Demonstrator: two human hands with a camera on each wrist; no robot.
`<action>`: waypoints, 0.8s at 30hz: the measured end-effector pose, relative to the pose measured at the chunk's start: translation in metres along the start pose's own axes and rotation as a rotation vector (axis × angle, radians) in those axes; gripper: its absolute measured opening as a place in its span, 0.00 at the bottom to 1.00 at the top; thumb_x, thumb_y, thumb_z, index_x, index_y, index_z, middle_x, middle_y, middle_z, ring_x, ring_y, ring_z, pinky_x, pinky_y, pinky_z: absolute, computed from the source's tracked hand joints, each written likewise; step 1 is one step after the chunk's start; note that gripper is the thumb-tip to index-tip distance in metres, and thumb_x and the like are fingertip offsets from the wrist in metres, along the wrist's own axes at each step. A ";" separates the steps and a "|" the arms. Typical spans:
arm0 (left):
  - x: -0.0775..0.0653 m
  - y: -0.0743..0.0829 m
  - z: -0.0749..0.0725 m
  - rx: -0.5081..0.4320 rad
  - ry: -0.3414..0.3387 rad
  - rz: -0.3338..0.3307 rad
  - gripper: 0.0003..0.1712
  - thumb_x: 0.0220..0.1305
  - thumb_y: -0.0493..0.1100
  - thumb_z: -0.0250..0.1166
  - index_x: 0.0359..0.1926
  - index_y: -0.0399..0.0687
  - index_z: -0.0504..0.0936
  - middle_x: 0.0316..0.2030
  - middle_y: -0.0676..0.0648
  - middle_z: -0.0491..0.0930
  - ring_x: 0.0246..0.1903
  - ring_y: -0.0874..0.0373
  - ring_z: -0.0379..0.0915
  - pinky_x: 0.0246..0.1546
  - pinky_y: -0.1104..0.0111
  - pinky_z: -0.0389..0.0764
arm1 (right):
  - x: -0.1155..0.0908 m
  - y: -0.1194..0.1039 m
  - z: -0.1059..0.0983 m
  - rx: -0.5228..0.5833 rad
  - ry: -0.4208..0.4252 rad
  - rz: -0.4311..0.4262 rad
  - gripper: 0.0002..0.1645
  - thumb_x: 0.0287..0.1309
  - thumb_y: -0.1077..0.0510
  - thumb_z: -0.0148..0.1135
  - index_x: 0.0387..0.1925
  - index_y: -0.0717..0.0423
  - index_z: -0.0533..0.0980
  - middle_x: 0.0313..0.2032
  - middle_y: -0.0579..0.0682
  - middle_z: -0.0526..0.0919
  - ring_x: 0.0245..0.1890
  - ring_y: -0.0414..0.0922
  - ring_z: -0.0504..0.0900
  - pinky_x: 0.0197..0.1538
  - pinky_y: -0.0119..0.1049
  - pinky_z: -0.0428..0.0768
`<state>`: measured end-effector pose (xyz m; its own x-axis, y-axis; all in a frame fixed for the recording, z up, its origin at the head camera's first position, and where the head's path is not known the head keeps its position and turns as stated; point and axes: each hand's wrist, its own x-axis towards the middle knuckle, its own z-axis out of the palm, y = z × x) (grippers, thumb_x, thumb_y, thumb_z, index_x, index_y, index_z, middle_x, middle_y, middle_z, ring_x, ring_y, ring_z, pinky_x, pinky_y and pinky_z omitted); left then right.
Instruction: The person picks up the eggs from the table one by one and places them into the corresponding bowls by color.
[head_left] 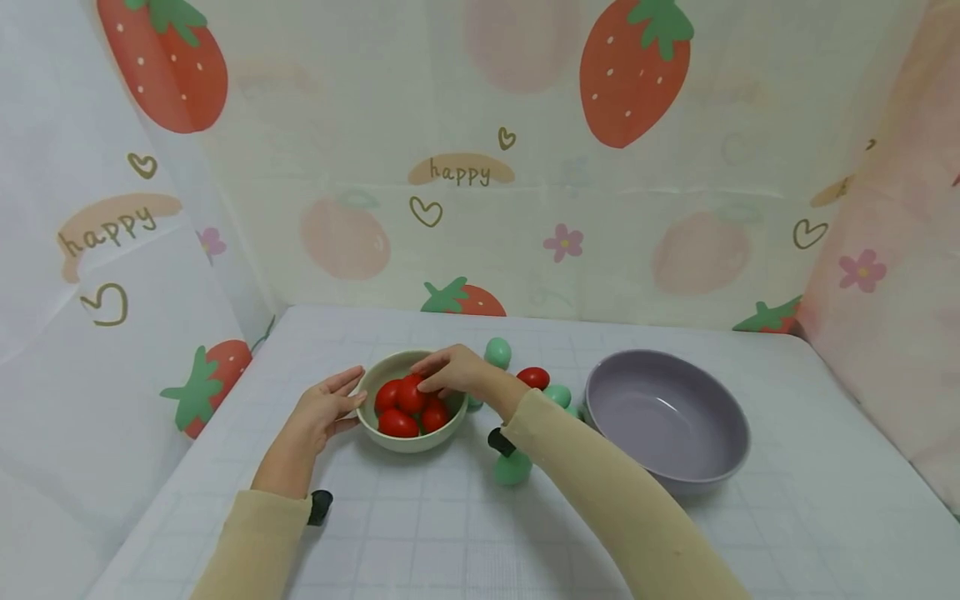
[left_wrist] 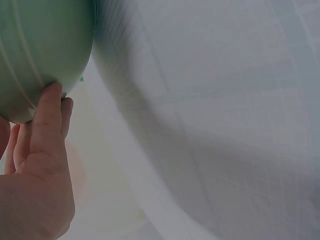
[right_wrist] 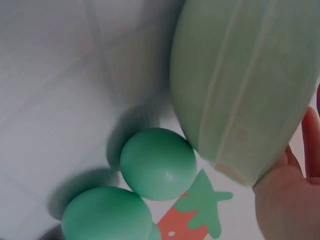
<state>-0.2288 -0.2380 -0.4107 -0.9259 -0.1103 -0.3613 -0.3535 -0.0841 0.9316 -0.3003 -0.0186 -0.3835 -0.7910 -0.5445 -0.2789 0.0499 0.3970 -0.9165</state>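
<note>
Cloth [head_left: 420, 533] is supporting the bowl [head_left: 408, 445] at the basin's [head_left: 667, 417] 9 o'clock. Left hand [head_left: 330, 408], thumb and fingers apart, is touching the bowl's 9 o'clock side. Right hand [head_left: 455, 371], at 2 o'clock, is touching a red egg [head_left: 411, 400] inside; finger closure: cannot tell.

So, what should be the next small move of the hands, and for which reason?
Perhaps the right hand should release the glossy red egg-shaped piece at its fingertips: that piece is already inside the pale green round bowl, other red pieces lie beside it, and the left hand touches the bowl's side.
</note>
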 end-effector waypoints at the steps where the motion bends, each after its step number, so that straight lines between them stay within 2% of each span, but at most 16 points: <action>1: 0.000 0.000 0.000 0.000 0.001 -0.001 0.34 0.68 0.30 0.58 0.73 0.43 0.60 0.70 0.43 0.58 0.46 0.65 0.74 0.55 0.57 0.75 | -0.001 0.001 -0.001 0.023 0.001 0.000 0.20 0.59 0.65 0.65 0.54 0.59 0.80 0.51 0.52 0.82 0.44 0.45 0.79 0.46 0.36 0.81; 5: -0.001 -0.001 0.000 -0.003 -0.002 -0.005 0.34 0.68 0.30 0.58 0.73 0.43 0.60 0.70 0.43 0.57 0.46 0.64 0.74 0.50 0.61 0.79 | -0.008 0.000 -0.009 0.092 -0.010 -0.010 0.22 0.62 0.66 0.62 0.58 0.62 0.77 0.52 0.57 0.82 0.42 0.48 0.82 0.48 0.40 0.81; 9: -0.001 0.000 0.000 -0.006 -0.006 -0.004 0.34 0.68 0.30 0.58 0.73 0.42 0.60 0.70 0.43 0.57 0.44 0.65 0.75 0.44 0.66 0.81 | -0.014 -0.002 -0.022 0.126 -0.010 -0.029 0.24 0.63 0.66 0.60 0.61 0.64 0.73 0.55 0.61 0.79 0.46 0.52 0.82 0.49 0.42 0.81; 12: -0.002 0.001 0.000 -0.002 -0.008 0.000 0.35 0.67 0.30 0.58 0.73 0.43 0.60 0.70 0.43 0.57 0.45 0.65 0.75 0.44 0.66 0.81 | -0.019 -0.004 -0.035 0.170 0.022 -0.029 0.25 0.64 0.66 0.59 0.62 0.64 0.72 0.58 0.62 0.77 0.49 0.54 0.81 0.51 0.43 0.80; 18: -0.002 0.001 0.001 0.008 -0.003 -0.003 0.34 0.68 0.31 0.59 0.73 0.43 0.61 0.70 0.43 0.58 0.48 0.62 0.74 0.52 0.59 0.77 | -0.028 -0.004 -0.063 0.293 0.121 0.008 0.25 0.67 0.65 0.56 0.65 0.62 0.69 0.61 0.63 0.74 0.54 0.57 0.78 0.57 0.48 0.75; 24: -0.001 0.000 0.000 0.010 -0.013 0.009 0.35 0.67 0.30 0.59 0.73 0.42 0.59 0.70 0.42 0.57 0.45 0.65 0.75 0.44 0.66 0.81 | -0.039 0.004 -0.080 0.352 0.198 0.020 0.28 0.67 0.65 0.55 0.67 0.62 0.66 0.64 0.64 0.70 0.62 0.61 0.69 0.64 0.56 0.65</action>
<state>-0.2278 -0.2374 -0.4100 -0.9307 -0.0979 -0.3524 -0.3463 -0.0736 0.9352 -0.3185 0.0634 -0.3533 -0.8882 -0.3730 -0.2681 0.2447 0.1098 -0.9634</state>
